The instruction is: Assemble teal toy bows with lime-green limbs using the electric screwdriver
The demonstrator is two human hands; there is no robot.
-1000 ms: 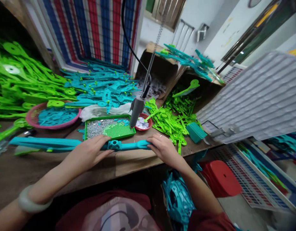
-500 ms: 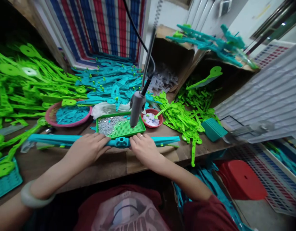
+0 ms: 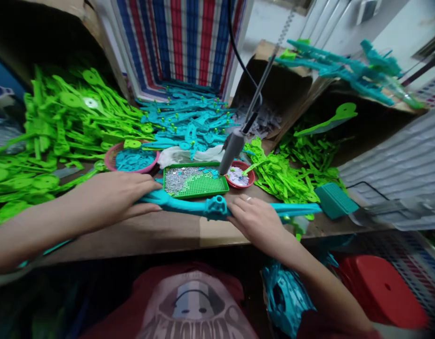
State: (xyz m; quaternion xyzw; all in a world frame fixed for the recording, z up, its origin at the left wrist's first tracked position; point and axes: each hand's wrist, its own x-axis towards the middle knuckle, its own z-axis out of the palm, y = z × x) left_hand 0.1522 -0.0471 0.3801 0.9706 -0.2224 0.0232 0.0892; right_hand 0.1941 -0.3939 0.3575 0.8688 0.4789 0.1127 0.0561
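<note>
A long blue plastic piece (image 3: 189, 205) spans the front of the bench, with a round hub near its middle. My left hand (image 3: 122, 193) is closed around its left part, thumb below and fingers above. Just right of the hub, my right hand (image 3: 254, 216) grips the same piece with its fingers bent over it. Behind the piece lies a green tray (image 3: 199, 186) of small metal parts and a few blue bits. A grey hanging screwdriver (image 3: 232, 151) slants over the tray's right end.
Green parts (image 3: 79, 113) are heaped at the left, blue parts (image 3: 189, 117) at the back, more green parts (image 3: 284, 176) at the right. A pink basket (image 3: 109, 162), a red bowl (image 3: 252, 178) and a teal basket (image 3: 336, 200) stand on the bench. A red stool (image 3: 387, 292) is at lower right.
The view has shifted, so the bench items appear farther right. My left hand has slid outward along the blue piece, away from the hub. The screwdriver tilts more.
</note>
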